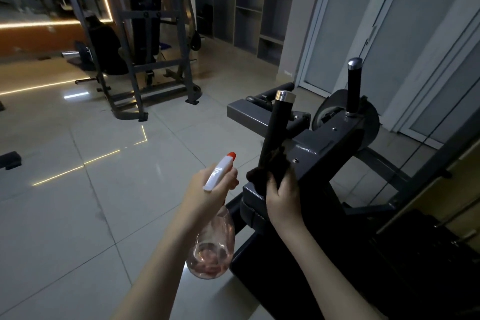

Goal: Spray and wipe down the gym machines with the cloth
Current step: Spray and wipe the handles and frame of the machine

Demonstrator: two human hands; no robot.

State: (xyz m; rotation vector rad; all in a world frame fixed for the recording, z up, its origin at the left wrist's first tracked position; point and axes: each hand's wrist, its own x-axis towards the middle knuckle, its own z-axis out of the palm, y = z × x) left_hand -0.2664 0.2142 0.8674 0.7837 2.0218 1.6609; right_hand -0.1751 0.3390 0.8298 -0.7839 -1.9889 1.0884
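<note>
Head view: dim gym, glossy tiled floor [104,202], two grey machines [324,153] [145,60]. Left hand [207,189] grips one clear spray bottle [211,254]; right hand [281,197] wraps one dark cloth [262,176] round the nearer of two black chrome-capped handles [275,127] [353,88].

You hold a clear pink-tinted plastic spray bottle [211,249], smooth, glossy and see-through. Its white plastic trigger head [219,173] is shiny, and it ends in an orange plastic nozzle tip [230,155]. The dark brown fuzzy cloth [262,176] you grip looks soft and matt. The grey painted-metal gym machine [324,153] has a smooth satin coat that catches faint highlights. Its two black handle posts [275,125] look matt, and each is topped by a polished chrome cap [285,96]. The black seat pad [337,280] looks dull. The pale floor tiles [91,215] are glossy and mirror the light strips.
</note>
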